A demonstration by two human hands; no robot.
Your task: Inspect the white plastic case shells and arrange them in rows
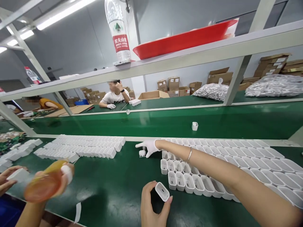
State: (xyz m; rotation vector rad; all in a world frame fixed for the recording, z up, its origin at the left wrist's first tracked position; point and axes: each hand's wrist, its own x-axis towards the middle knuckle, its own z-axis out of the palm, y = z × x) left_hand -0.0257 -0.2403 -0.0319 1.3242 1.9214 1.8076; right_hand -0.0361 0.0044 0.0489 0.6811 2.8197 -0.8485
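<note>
My left hand [155, 208] holds a white plastic housing [162, 191] between thumb and fingers, its hollow side tilted up with a small dark slot inside. My right hand [148, 147], in a white glove, reaches across with index finger stretched left and thumb apart. Just below its fingers sits a small white part [142, 153]; whether they touch it I cannot tell. Under and beside my right forearm stand rows of open white housings [189, 183], hollow side up.
At left a co-worker's hand [67, 178] grips a blurred bottle of amber liquid [42, 186]; another hand [7, 179] holds a white piece. More white housings [94, 148] stand in rows. A lone housing [194, 126] sits on the green belt [165, 123]. The shelf [184, 58] crosses overhead.
</note>
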